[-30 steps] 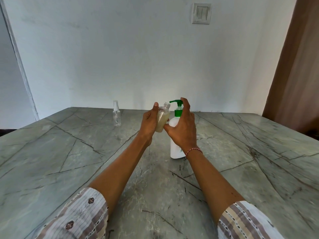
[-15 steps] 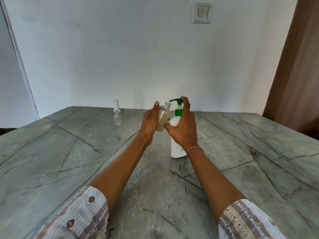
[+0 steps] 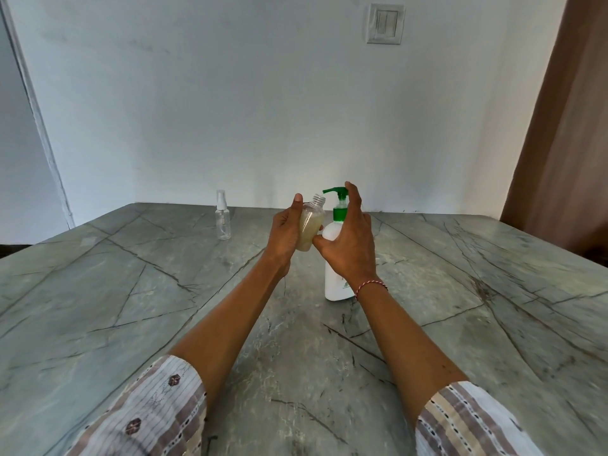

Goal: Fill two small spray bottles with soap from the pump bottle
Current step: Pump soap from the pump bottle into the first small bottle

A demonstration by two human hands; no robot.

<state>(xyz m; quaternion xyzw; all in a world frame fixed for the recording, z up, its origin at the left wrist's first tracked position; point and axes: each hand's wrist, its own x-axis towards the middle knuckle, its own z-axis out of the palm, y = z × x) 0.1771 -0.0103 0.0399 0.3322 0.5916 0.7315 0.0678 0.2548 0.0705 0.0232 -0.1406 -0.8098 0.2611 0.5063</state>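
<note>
My left hand (image 3: 284, 235) grips a small clear uncapped bottle (image 3: 311, 225), partly filled with yellowish soap. It is tilted, with its threaded mouth just below the green nozzle of the white pump bottle (image 3: 335, 284), which stands on the stone table (image 3: 131, 291). My right hand (image 3: 352, 245) is on the pump bottle, index finger on top of the green pump head (image 3: 339, 192) and thumb against the bottle's shoulder. A second small spray bottle (image 3: 223, 222), clear and with its spray cap on, stands upright at the back left of the table.
The grey-green veined tabletop runs back to a white wall with a light switch (image 3: 385, 24). A brown panel (image 3: 566, 126) stands at the right. The small bottle's spray cap is not in sight.
</note>
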